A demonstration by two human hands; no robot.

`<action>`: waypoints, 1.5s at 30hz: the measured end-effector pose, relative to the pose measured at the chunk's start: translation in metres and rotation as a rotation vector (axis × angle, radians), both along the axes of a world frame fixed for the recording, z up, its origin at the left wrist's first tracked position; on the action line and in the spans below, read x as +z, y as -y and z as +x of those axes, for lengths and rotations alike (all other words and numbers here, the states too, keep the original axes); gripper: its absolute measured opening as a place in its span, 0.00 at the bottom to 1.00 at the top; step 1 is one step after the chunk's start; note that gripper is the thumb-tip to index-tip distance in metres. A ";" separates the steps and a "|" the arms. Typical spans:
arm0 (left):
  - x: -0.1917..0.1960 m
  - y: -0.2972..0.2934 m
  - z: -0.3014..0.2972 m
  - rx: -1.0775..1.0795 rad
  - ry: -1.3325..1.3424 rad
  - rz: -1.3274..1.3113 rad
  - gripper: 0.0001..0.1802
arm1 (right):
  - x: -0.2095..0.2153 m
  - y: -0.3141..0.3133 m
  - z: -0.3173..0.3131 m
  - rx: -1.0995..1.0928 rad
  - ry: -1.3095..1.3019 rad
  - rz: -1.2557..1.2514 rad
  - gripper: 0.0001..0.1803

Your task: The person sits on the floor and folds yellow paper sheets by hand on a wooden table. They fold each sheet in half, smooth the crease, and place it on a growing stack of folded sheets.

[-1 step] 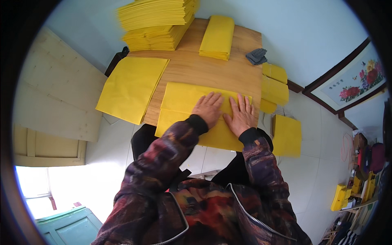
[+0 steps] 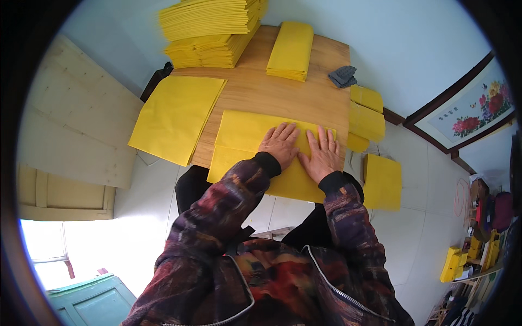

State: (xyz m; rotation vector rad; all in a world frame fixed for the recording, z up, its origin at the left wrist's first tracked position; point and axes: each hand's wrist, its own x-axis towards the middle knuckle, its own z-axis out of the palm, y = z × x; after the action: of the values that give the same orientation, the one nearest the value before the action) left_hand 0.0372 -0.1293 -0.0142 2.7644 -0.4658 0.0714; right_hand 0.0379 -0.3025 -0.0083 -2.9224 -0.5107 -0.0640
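Observation:
A yellow, cloth-like sheet (image 2: 239, 127) lies folded at the near edge of the table, its near part reaching over that edge. A crease or layer edge runs across it from left to right. Flat on its middle rests my left hand (image 2: 280, 145), fingers stretched away from me. My right hand (image 2: 322, 154) presses flat on the right part of the sheet, thumb and fingers spread. The thumbs are close to each other. Left of this sheet, a pile of flat yellow sheets (image 2: 176, 117) overhangs the table's left edge.
On the wooden table (image 2: 250, 89) stand a tall pile of folded yellow pieces (image 2: 209, 43), a smaller folded stack (image 2: 291, 49) and a crumpled grey cloth (image 2: 342, 76). Yellow bundles (image 2: 367, 119) sit beyond the right edge. A framed flower picture (image 2: 470, 106) leans at right.
My left hand has slid very slightly to the right on the sheet. The right hand stays in place.

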 end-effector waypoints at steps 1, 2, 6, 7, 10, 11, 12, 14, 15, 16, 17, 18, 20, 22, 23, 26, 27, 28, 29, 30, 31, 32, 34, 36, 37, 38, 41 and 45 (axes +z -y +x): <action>-0.004 0.001 0.002 0.053 0.017 0.049 0.32 | 0.002 0.001 0.000 0.008 0.015 0.003 0.39; -0.008 -0.003 0.002 0.096 0.017 0.085 0.33 | 0.002 0.001 0.000 -0.008 -0.019 -0.026 0.39; -0.017 -0.068 0.000 0.378 0.012 0.167 0.34 | 0.002 0.010 -0.001 0.033 -0.017 0.035 0.41; -0.017 -0.088 -0.002 0.420 0.018 0.180 0.34 | 0.000 0.012 0.000 0.041 -0.001 0.041 0.43; -0.024 -0.122 -0.009 0.486 0.029 0.165 0.35 | -0.005 0.017 0.001 -0.010 -0.012 0.028 0.45; -0.026 -0.129 -0.009 0.495 0.071 0.154 0.35 | -0.005 0.020 0.002 -0.022 -0.038 0.027 0.47; -0.029 -0.132 -0.007 0.504 0.037 0.162 0.35 | -0.005 0.023 0.002 -0.018 -0.042 0.036 0.46; -0.031 -0.134 -0.004 0.497 0.050 0.161 0.36 | -0.001 0.035 0.001 0.006 -0.002 0.077 0.45; -0.029 -0.139 -0.006 0.459 0.096 0.019 0.37 | 0.003 0.043 -0.007 0.029 0.032 0.228 0.44; -0.023 -0.146 -0.010 0.407 0.154 -0.129 0.37 | 0.007 0.051 -0.016 0.042 0.053 0.361 0.43; -0.017 -0.149 -0.012 0.408 0.140 -0.270 0.37 | 0.011 0.059 -0.024 0.010 0.019 0.478 0.42; -0.012 -0.150 -0.021 0.260 0.176 -0.287 0.38 | 0.016 0.066 -0.039 0.080 0.092 0.488 0.39; 0.004 -0.158 -0.062 0.050 0.098 -0.295 0.39 | 0.022 0.076 -0.071 0.184 0.055 0.432 0.38; 0.013 -0.155 -0.096 -0.068 -0.006 -0.057 0.39 | 0.022 0.074 -0.091 0.288 0.026 0.251 0.38; 0.016 -0.154 -0.103 -0.156 0.015 0.051 0.39 | 0.018 0.068 -0.095 0.288 0.054 0.221 0.37; 0.016 -0.150 -0.106 -0.088 0.065 0.148 0.37 | 0.009 0.058 -0.091 0.222 0.154 0.086 0.35; 0.013 -0.148 -0.103 -0.010 0.069 0.238 0.34 | 0.006 0.057 -0.089 0.204 0.198 0.174 0.33; 0.010 -0.149 -0.101 -0.029 0.145 0.204 0.33 | 0.004 0.057 -0.089 0.222 0.202 0.189 0.33; 0.008 -0.149 -0.098 -0.037 0.179 0.186 0.32 | 0.003 0.058 -0.088 0.225 0.201 0.193 0.33; 0.007 -0.150 -0.096 -0.031 0.148 0.186 0.32 | 0.003 0.061 -0.088 0.224 0.198 0.201 0.32; 0.006 -0.152 -0.097 -0.058 0.161 0.141 0.30 | 0.004 0.063 -0.088 0.223 0.197 0.203 0.31; 0.005 -0.154 -0.099 -0.070 0.176 0.112 0.29 | 0.004 0.065 -0.089 0.229 0.189 0.211 0.31; 0.007 -0.159 -0.102 -0.089 0.177 0.061 0.25 | 0.007 0.069 -0.088 0.241 0.169 0.229 0.30; 0.009 -0.162 -0.101 -0.092 0.209 -0.029 0.21 | 0.011 0.071 -0.086 0.264 0.138 0.284 0.27; 0.009 -0.164 -0.099 -0.095 0.225 -0.074 0.20 | 0.013 0.072 -0.084 0.278 0.123 0.310 0.25; 0.010 -0.166 -0.095 -0.082 0.188 -0.165 0.18 | 0.016 0.073 -0.082 0.285 0.107 0.315 0.23; 0.010 -0.171 -0.080 0.007 -0.001 -0.425 0.12 | 0.023 0.075 -0.074 0.287 0.059 0.349 0.17; 0.012 -0.180 -0.057 -0.006 -0.037 -0.535 0.11 | 0.027 0.076 -0.054 0.151 -0.096 0.485 0.10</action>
State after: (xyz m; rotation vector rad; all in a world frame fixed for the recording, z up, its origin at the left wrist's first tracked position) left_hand -0.0196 0.0506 -0.0023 2.2357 -0.3787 0.1226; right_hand -0.0156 -0.3789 0.0190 -2.3965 -0.6006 -0.0229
